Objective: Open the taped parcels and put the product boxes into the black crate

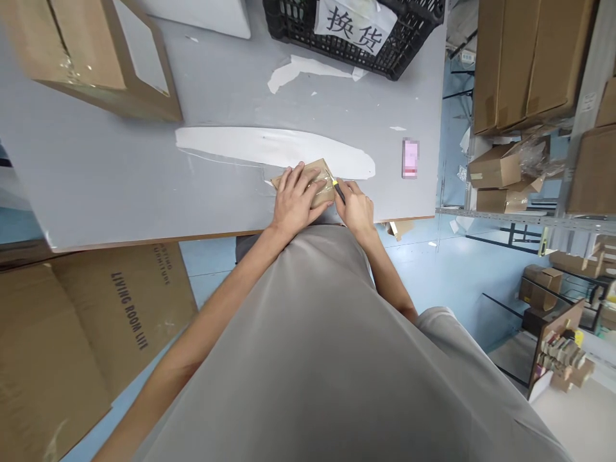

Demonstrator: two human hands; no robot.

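The fingers (287, 178) of the left hand (296, 199) lie spread over a small cardboard packet (327, 194), which is at the near edge of the grey table (120, 179), while the right hand (359, 206) is closed around a cutter (339, 191) (its handle shows yellow and black) whose tip reaches the packet's right side. Just beyond the packet lies a long white sheet (269, 144), with a pinkish flat object (410, 158) to the right; farther away stand a taped carton (91, 58) on the left and a black crate (298, 25).
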